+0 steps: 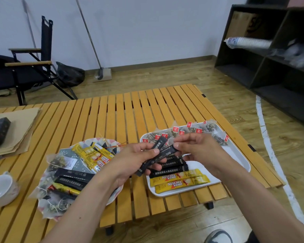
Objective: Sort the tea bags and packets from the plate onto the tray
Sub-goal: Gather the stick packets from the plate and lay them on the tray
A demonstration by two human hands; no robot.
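The right hand's [200, 149] thumb and forefinger pinch the upper end of a slim, glossy black stick packet [166, 152]. The left hand [130, 158] curls round its lower half together with a second black stick [159, 142] that fans upward (both are held in the air above the tray's left side). Beneath lies the white rectangular plastic tray [239, 155]. It holds a row of matching black sticks [172, 168], two yellow foil coffee sticks [179, 181] at its near edge and translucent mesh tea bags with red paper tags [182, 132] at its far end. To the left, a patterned paper plate [88, 142] carries a jumble of yellow sticks [95, 155], black packets [74, 178] and mesh bags [58, 162]. Both stand on the slatted wooden table [112, 111].
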